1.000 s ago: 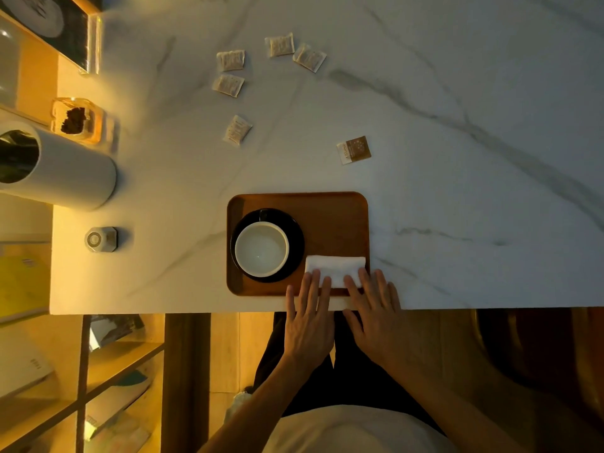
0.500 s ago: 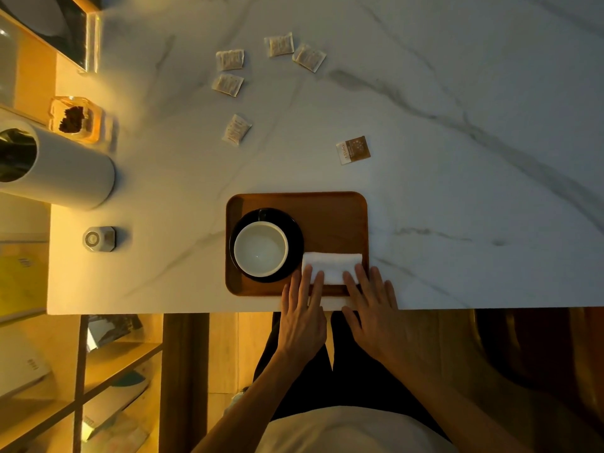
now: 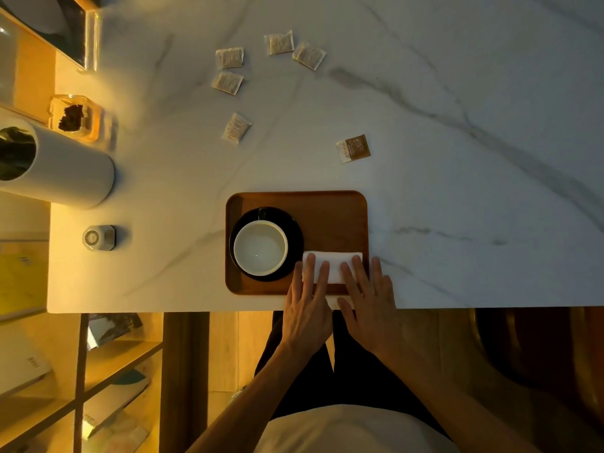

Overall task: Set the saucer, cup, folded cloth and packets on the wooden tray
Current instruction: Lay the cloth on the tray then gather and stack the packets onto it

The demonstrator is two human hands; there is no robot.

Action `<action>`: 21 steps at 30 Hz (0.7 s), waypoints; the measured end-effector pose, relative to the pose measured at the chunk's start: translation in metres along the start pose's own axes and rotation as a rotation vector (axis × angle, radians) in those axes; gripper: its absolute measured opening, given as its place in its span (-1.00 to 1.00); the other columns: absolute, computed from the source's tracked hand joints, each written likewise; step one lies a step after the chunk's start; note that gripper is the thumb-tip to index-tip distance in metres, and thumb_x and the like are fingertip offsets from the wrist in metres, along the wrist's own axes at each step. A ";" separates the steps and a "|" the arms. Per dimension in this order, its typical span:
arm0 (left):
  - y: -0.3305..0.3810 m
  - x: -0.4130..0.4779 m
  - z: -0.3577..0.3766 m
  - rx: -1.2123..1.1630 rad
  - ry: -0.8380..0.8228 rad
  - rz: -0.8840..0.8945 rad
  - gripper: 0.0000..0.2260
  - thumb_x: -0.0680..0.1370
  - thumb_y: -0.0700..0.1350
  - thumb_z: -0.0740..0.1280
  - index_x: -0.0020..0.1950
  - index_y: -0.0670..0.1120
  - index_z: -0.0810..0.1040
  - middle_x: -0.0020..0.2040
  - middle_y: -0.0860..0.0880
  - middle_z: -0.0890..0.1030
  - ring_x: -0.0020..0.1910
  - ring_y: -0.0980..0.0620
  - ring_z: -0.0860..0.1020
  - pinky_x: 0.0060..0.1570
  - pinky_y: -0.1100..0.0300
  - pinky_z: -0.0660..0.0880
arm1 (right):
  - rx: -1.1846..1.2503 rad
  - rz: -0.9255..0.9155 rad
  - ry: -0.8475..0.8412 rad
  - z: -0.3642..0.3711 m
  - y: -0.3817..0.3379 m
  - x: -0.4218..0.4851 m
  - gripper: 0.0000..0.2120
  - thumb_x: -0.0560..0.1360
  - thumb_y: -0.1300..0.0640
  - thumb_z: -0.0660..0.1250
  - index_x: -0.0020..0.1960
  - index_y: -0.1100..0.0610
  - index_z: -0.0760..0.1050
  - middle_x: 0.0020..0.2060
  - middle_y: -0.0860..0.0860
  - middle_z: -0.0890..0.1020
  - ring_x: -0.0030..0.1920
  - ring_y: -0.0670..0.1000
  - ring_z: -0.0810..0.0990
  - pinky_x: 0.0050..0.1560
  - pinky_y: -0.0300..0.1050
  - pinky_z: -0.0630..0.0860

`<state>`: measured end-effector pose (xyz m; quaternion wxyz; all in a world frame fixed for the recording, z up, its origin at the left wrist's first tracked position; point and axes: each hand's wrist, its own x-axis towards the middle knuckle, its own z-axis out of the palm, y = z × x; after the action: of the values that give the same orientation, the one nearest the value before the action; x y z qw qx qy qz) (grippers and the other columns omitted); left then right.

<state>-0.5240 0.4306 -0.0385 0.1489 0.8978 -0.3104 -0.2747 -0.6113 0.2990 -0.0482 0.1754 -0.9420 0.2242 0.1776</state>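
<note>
A wooden tray [image 3: 330, 214] lies at the marble table's near edge. On its left side a white cup [image 3: 260, 247] stands on a black saucer [image 3: 294, 230]. A folded white cloth [image 3: 333, 266] lies flat in the tray's near right corner. My left hand [image 3: 307, 308] and my right hand [image 3: 369, 302] rest flat with spread fingers, fingertips on the cloth. A brown packet [image 3: 353, 148] lies on the table beyond the tray. Several pale packets [image 3: 236, 127] are scattered farther back and to the left.
A white cylinder [image 3: 55, 165] lies at the table's left edge, with a small glass jar [image 3: 73, 117] behind it and a small round white object [image 3: 99, 237] in front. A framed dark panel [image 3: 65, 27] stands at the far left. Shelves lie below left.
Both hands slid slightly forward again over the cloth after drawing back a little; the cloth stays in the tray's near right corner. Nothing else moved.
</note>
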 end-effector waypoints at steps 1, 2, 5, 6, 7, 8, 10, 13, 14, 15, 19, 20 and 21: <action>-0.001 0.002 0.002 0.024 -0.006 0.001 -0.30 0.56 0.06 0.13 0.59 0.09 -0.21 0.61 -0.04 -0.25 0.58 -0.15 -0.23 0.48 -0.11 -0.04 | -0.011 0.010 -0.009 0.000 0.000 0.001 -0.36 0.58 -0.25 -0.12 0.58 -0.01 -0.09 0.58 0.04 -0.06 0.56 0.17 -0.08 0.45 0.27 0.10; -0.003 0.003 0.005 0.055 -0.014 0.000 -0.28 0.56 0.04 0.17 0.59 0.08 -0.20 0.61 -0.04 -0.26 0.58 -0.14 -0.27 0.49 -0.12 -0.06 | -0.019 0.013 -0.016 0.001 0.001 0.001 -0.35 0.57 -0.25 -0.14 0.58 0.00 -0.09 0.58 0.05 -0.04 0.56 0.17 -0.06 0.45 0.27 0.14; -0.009 0.003 0.011 0.148 -0.032 0.001 -0.24 0.54 -0.01 0.23 0.60 0.06 -0.17 0.61 -0.04 -0.25 0.58 -0.11 -0.29 0.51 -0.15 -0.06 | -0.019 -0.002 -0.012 0.002 0.005 0.000 -0.35 0.58 -0.24 -0.13 0.58 0.04 -0.03 0.57 0.06 0.02 0.56 0.17 0.02 0.43 0.26 0.22; -0.010 0.003 0.013 0.166 -0.032 0.003 -0.23 0.53 -0.02 0.24 0.61 0.05 -0.17 0.61 -0.04 -0.25 0.58 -0.11 -0.28 0.51 -0.15 -0.07 | -0.023 -0.006 -0.011 0.002 0.006 0.000 -0.36 0.58 -0.24 -0.13 0.57 0.04 -0.02 0.57 0.06 0.03 0.55 0.17 0.03 0.43 0.26 0.23; -0.011 0.003 0.014 0.177 -0.031 0.003 -0.22 0.52 -0.02 0.24 0.61 0.05 -0.16 0.61 -0.05 -0.24 0.58 -0.11 -0.27 0.50 -0.14 -0.09 | -0.031 -0.010 -0.011 0.002 0.007 0.000 -0.36 0.58 -0.24 -0.14 0.57 0.04 -0.01 0.57 0.05 0.04 0.55 0.17 0.03 0.43 0.25 0.23; -0.012 0.004 0.014 0.184 -0.029 0.003 -0.22 0.52 -0.02 0.25 0.61 0.05 -0.16 0.62 -0.05 -0.22 0.58 -0.11 -0.26 0.50 -0.13 -0.10 | -0.037 -0.012 -0.012 0.001 0.007 0.001 -0.35 0.57 -0.25 -0.14 0.57 0.04 0.00 0.57 0.05 0.04 0.55 0.17 0.04 0.43 0.24 0.23; -0.012 0.004 0.015 0.191 -0.021 0.005 -0.22 0.51 -0.02 0.25 0.61 0.04 -0.14 0.62 -0.06 -0.19 0.59 -0.13 -0.24 0.50 -0.13 -0.11 | -0.045 -0.015 -0.015 0.001 0.008 0.002 -0.34 0.57 -0.26 -0.14 0.57 0.03 0.01 0.57 0.06 0.06 0.55 0.17 0.07 0.41 0.23 0.23; -0.009 0.004 0.011 0.192 -0.041 0.009 -0.23 0.51 -0.05 0.23 0.61 0.04 -0.14 0.62 -0.07 -0.20 0.58 -0.14 -0.27 0.50 -0.11 -0.16 | -0.028 -0.014 -0.025 -0.002 0.006 0.002 -0.33 0.56 -0.27 -0.09 0.57 0.04 0.02 0.56 0.06 0.08 0.54 0.17 0.08 0.41 0.22 0.22; -0.008 0.004 0.009 0.188 -0.051 0.010 -0.24 0.52 -0.06 0.23 0.61 0.03 -0.15 0.62 -0.07 -0.22 0.57 -0.14 -0.29 0.50 -0.11 -0.18 | -0.017 -0.013 -0.037 -0.004 0.005 0.003 -0.33 0.56 -0.27 -0.07 0.57 0.04 0.02 0.56 0.07 0.09 0.54 0.17 0.09 0.40 0.22 0.22; -0.006 0.004 0.005 0.185 -0.065 0.010 -0.25 0.53 -0.06 0.22 0.61 0.03 -0.15 0.61 -0.08 -0.24 0.57 -0.14 -0.31 0.50 -0.10 -0.18 | -0.005 -0.014 -0.051 -0.008 0.004 0.003 -0.32 0.55 -0.27 -0.07 0.57 0.04 0.02 0.56 0.07 0.09 0.54 0.17 0.09 0.40 0.22 0.22; 0.011 0.001 -0.021 0.201 -0.117 0.010 -0.33 0.56 -0.08 0.21 0.59 -0.04 -0.06 0.61 -0.13 -0.15 0.57 -0.13 -0.26 0.54 -0.09 -0.10 | 0.132 -0.068 -0.054 -0.036 0.005 0.005 -0.39 0.59 -0.22 -0.15 0.54 0.06 0.13 0.53 0.06 0.20 0.53 0.11 0.16 0.40 0.09 0.32; 0.017 0.001 -0.030 0.203 -0.108 0.027 -0.37 0.56 -0.11 0.20 0.58 -0.06 0.00 0.62 -0.14 -0.06 0.59 -0.13 -0.18 0.54 -0.08 -0.07 | 0.181 -0.079 0.003 -0.047 0.007 0.004 -0.44 0.61 -0.17 -0.11 0.49 0.09 0.23 0.48 0.08 0.31 0.48 0.10 0.28 0.36 0.03 0.40; 0.023 0.001 -0.040 0.203 -0.090 0.052 -0.41 0.57 -0.12 0.20 0.56 -0.07 0.07 0.61 -0.15 0.06 0.60 -0.13 -0.06 0.52 -0.06 -0.02 | 0.222 -0.079 0.075 -0.058 0.010 0.005 -0.50 0.62 -0.12 -0.04 0.43 0.11 0.34 0.41 0.09 0.43 0.40 0.09 0.41 0.30 -0.02 0.47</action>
<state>-0.5103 0.4164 0.0034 0.0502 0.8866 -0.3662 -0.2779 -0.5974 0.2648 -0.0018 0.2770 -0.9309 0.2114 0.1093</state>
